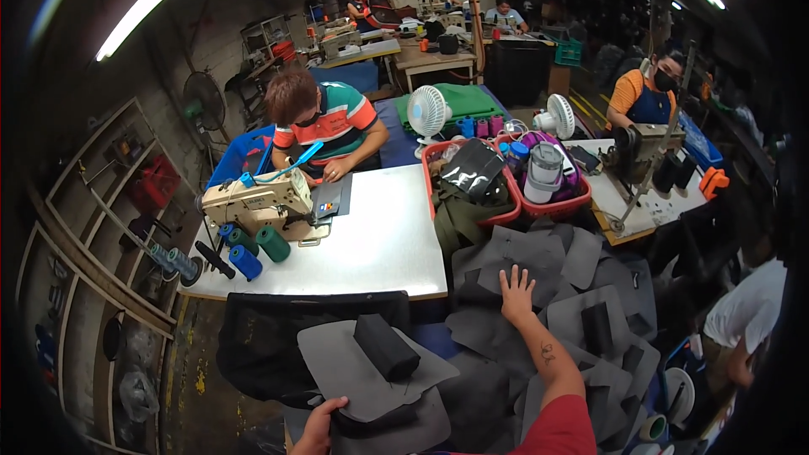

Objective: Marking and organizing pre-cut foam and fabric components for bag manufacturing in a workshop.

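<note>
My left hand [317,426] pinches the near edge of a grey fabric panel [341,366], thumb on top and fingers hidden underneath. A black, box-shaped fabric piece [385,347] stands up from that panel. More grey fabric shows beneath it. To the right, my right hand [517,291] reaches forward with fingers spread, over or resting on a heap of dark grey cut fabric pieces [581,265]. Whether the palm touches the fabric I cannot tell. Another grey panel with a black strip [597,329] lies in the heap near my right forearm.
Ahead, a co-worker [324,122] sews at a sewing machine [257,198] on a white table [379,244]. Thread cones [272,243] stand at its left. Red baskets [548,206] of materials border the heap. Another person [649,93] sits at a machine on the right.
</note>
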A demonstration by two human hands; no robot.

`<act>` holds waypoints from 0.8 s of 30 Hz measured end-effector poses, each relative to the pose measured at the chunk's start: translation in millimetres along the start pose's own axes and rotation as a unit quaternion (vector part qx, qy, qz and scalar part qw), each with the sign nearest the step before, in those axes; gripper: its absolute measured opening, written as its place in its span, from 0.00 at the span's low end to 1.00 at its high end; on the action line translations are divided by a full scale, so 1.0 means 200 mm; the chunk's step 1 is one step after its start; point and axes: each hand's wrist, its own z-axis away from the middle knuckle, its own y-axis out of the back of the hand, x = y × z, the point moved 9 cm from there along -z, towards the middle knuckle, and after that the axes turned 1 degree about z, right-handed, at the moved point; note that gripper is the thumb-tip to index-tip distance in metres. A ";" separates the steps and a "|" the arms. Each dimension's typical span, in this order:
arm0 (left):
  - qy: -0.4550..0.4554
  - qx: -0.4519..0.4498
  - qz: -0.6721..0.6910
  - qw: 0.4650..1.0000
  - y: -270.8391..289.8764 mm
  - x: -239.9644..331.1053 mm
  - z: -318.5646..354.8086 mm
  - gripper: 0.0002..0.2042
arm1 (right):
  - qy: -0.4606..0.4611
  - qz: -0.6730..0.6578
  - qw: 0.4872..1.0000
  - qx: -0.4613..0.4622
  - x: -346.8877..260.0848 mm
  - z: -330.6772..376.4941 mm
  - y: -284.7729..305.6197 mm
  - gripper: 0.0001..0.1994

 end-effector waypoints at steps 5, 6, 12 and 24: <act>-0.006 0.021 -0.016 1.000 -0.01 0.01 0.07 0.29 | -0.005 -0.074 0.995 0.072 0.07 -0.05 0.10 0.28; 0.005 0.033 -0.022 0.999 -0.01 0.01 0.08 0.29 | -0.013 -0.144 0.983 0.111 0.12 -0.06 0.15 0.24; 0.019 0.013 -0.006 1.000 -0.03 -0.02 0.04 0.28 | -0.150 -0.213 0.942 0.212 0.21 -0.03 0.95 0.23; -0.113 -0.132 0.096 0.980 -0.21 0.02 0.12 0.24 | 0.451 -0.225 0.861 -0.068 -1.30 0.95 1.30 0.27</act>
